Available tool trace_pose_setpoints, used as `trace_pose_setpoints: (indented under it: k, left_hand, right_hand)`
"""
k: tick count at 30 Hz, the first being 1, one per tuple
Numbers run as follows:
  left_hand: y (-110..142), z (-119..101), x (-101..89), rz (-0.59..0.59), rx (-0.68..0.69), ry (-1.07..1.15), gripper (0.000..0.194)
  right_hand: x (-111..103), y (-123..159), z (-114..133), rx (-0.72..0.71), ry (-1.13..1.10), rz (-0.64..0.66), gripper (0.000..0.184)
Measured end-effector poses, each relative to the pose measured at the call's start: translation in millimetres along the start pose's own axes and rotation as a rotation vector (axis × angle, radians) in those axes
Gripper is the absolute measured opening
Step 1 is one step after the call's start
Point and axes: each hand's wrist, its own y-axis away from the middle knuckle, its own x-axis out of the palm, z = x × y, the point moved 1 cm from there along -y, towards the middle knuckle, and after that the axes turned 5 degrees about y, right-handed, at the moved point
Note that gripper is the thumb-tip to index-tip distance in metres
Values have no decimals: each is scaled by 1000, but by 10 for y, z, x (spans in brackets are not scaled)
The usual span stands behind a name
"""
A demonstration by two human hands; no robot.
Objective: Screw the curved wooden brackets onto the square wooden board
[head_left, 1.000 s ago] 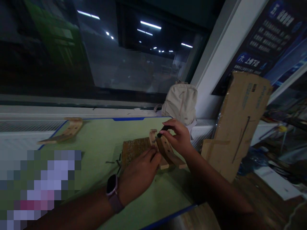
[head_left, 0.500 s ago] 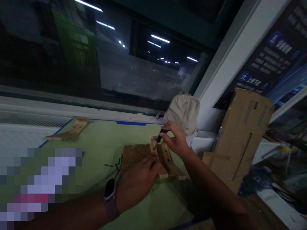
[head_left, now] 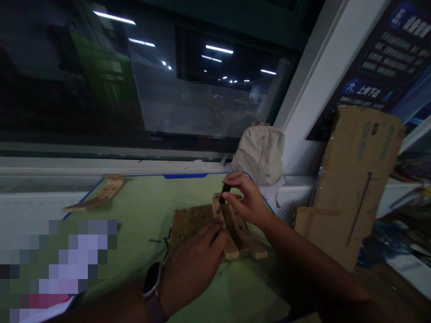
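Observation:
My right hand (head_left: 248, 201) is closed around the black handle of a screwdriver (head_left: 224, 194). Its tip points down at the far part of a curved wooden piece (head_left: 232, 252), where a small screw seems to stand, though that spot is dim. My left hand (head_left: 195, 251), with a watch on the wrist, grips the near side of this piece, fingertips just below the screwdriver tip. Alongside on the right lies a second curved wooden piece (head_left: 253, 244) with dark holes. Partly hidden by my left hand, a worn brown board (head_left: 188, 222) lies to the left of both.
Several dark screws (head_left: 165, 243) lie on the pale green tabletop (head_left: 148, 197). Another curved wooden piece (head_left: 105, 192) rests at its far left edge. Behind stand a beige backpack (head_left: 259, 152) and, at right, a tall cardboard piece (head_left: 357, 179). A window spans the back.
The view has shifted slightly. My right hand has turned a little on the screwdriver, whose handle leans a bit differently. My left hand stays on the wooden piece.

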Motion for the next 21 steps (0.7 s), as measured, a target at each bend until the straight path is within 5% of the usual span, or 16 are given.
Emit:
trace_pose_setpoints:
  k: [5, 9, 14, 17, 21]
  left_hand:
    - [-5, 23, -10, 17, 4, -12, 44]
    - [-20, 26, -26, 43, 1, 5, 45]
    - [2, 34, -25, 40, 4, -5, 45]
    - [14, 38, -11, 52, -17, -5, 44]
    - [7, 31, -12, 66, -28, 2, 41]
  right_hand:
    - [-11, -234, 8, 125, -176, 341, 15]
    - [-49, -454, 62, 72, 307, 427, 18]
    - [-143, -510, 270, 206, 710, 518, 25]
    - [-193, -459, 403, 236, 688, 651, 24]
    - [-219, -366, 418, 181, 378, 717, 17]
